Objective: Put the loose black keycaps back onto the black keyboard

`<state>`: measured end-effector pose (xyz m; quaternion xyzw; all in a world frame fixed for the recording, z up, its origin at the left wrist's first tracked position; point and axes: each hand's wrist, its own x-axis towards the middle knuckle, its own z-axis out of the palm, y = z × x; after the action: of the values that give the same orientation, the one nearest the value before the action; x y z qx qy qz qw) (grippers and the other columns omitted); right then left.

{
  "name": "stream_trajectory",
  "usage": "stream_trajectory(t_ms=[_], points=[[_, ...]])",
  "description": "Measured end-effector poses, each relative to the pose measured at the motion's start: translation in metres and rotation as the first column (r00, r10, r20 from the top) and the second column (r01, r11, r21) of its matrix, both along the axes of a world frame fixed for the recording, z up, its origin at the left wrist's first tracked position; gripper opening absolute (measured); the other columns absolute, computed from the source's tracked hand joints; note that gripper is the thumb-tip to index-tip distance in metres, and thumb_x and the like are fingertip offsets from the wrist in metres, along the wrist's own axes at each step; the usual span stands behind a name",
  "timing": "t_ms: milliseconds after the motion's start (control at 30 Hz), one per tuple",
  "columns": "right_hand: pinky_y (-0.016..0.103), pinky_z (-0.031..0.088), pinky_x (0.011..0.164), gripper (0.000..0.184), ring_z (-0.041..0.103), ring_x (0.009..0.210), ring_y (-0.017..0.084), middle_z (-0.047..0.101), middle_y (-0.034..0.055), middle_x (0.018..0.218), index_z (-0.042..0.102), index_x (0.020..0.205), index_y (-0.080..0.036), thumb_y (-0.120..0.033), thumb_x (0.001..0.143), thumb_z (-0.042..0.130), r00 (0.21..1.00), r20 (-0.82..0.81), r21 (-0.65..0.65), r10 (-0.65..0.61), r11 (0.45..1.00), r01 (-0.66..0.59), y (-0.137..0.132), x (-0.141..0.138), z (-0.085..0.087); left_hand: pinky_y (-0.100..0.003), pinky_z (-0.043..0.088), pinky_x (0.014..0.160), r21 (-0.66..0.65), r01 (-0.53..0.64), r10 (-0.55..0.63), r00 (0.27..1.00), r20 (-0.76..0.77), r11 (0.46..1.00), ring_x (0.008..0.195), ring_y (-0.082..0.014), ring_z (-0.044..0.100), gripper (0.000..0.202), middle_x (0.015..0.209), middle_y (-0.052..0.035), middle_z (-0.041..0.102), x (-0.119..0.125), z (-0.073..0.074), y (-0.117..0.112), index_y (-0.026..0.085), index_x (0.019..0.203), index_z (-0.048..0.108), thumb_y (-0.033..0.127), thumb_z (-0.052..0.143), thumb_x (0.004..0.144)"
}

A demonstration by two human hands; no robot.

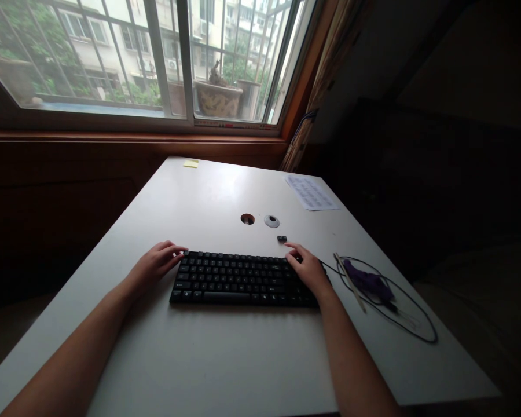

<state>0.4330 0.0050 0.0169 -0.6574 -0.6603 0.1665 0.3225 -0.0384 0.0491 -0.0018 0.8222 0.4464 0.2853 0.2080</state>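
A black computer keyboard [234, 278] lies flat on the white table, its long side facing me. My left hand [161, 258] is at its upper left corner, with thumb and fingertips closed against the edge. Over the right end of the keyboard lies my right hand [306, 266], covering part of the number keys. Its index finger stretches past the top edge and the other fingers are bent on the keys; nothing shows in its grasp. Just beyond that fingertip are small black loose pieces [282, 238], which look like keycaps.
A cable [417, 330] loops on the right around a purple cloth-like item [369, 281] and a thin stick [351, 286]. Farther back are a round hole [248, 219], a grey round cover [271, 221], printed sheets [312, 194] and a yellow note [191, 164]. A window stands behind.
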Motion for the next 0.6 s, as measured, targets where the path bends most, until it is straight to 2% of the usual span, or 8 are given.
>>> stream_trajectory(t_ms=[133, 267, 433, 600], points=[[0.038, 0.052, 0.083, 0.035, 0.062, 0.078, 0.021, 0.069, 0.0060, 0.094, 0.070, 0.118, -0.022, -0.037, 0.090, 0.055, 1.000, 0.017, 0.074, 0.000, 0.997, -0.001, 0.009, 0.006, -0.001, -0.033, 0.050, 0.086, -0.008, -0.002, 0.002, 1.000, -0.006, 1.000, 0.095, -0.0222, 0.063, 0.037, 0.104, -0.0066, 0.065, 0.000, -0.001, 0.000, 0.026, 0.119, 0.071, 0.050, 0.049, 0.101], [0.042, 0.048, 0.090, 0.030, 0.057, 0.083, 0.025, 0.064, 0.0068, 0.085, 0.074, 0.111, -0.021, -0.032, 0.091, 0.056, 0.965, 0.264, 0.135, 0.012, 0.990, -0.049, 0.032, 0.012, 0.004, -0.033, 0.050, 0.086, -0.007, 0.005, -0.005, 1.000, -0.014, 1.000, 0.094, -0.0215, 0.062, 0.037, 0.104, -0.0064, 0.065, -0.001, -0.001, 0.001, 0.026, 0.120, 0.070, 0.050, 0.049, 0.101], [0.042, 0.045, 0.092, 0.028, 0.055, 0.096, 0.029, 0.065, 0.0103, 0.096, 0.076, 0.113, -0.025, -0.030, 0.091, 0.061, 0.878, 0.475, 0.029, 0.061, 0.996, -0.085, 0.064, 0.011, 0.011, -0.031, 0.050, 0.083, -0.002, -0.003, 0.003, 1.000, -0.004, 1.000, 0.090, -0.0203, 0.062, 0.037, 0.103, -0.0062, 0.064, -0.001, -0.004, 0.002, 0.027, 0.123, 0.069, 0.050, 0.050, 0.101], [0.039, 0.044, 0.087, 0.022, 0.054, 0.102, 0.029, 0.067, 0.0114, 0.102, 0.078, 0.108, -0.027, -0.027, 0.090, 0.066, 0.805, 0.585, -0.067, 0.097, 0.995, -0.072, 0.079, 0.006, 0.014, -0.030, 0.050, 0.079, -0.002, 0.009, -0.009, 1.000, 0.010, 1.000, 0.085, -0.0182, 0.061, 0.036, 0.102, -0.0059, 0.063, -0.002, -0.006, 0.003, 0.026, 0.123, 0.069, 0.049, 0.050, 0.102]])
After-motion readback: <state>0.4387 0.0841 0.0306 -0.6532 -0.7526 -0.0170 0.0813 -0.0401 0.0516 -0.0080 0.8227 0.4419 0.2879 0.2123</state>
